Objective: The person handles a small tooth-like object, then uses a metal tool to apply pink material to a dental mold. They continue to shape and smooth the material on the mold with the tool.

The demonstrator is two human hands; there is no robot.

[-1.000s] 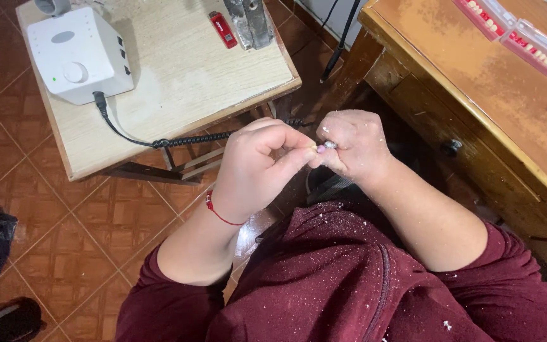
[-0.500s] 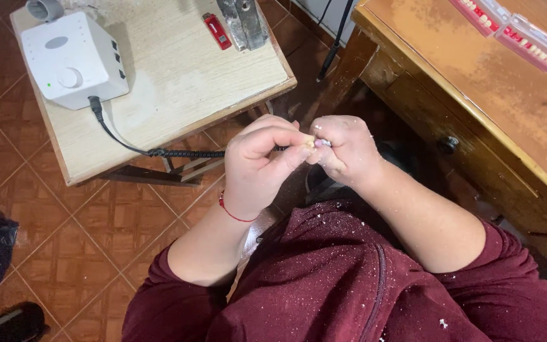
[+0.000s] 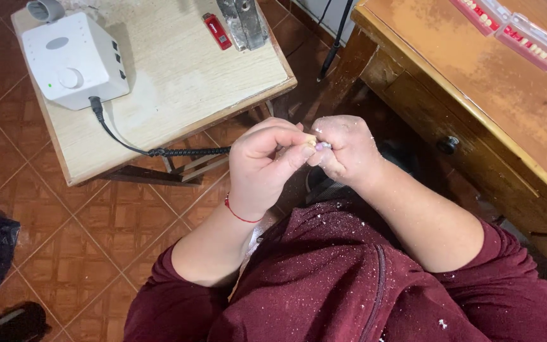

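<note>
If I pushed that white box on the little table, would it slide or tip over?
The white box would probably slide, not tip: it looks squat and sits flat on the dusty table. Its plugged-in black cord might tug it back.

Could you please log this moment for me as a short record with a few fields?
left hand: left hand, fingers curled, pinching a small pale piece at the fingertips
right hand: right hand, dusty, closed on the same piece; both hands touch
wrist: red thread bracelet
small table: white control box with black coiled cable, red lighter
wooden desk: trays of artificial teeth
clothing: maroon top flecked with white dust
</note>
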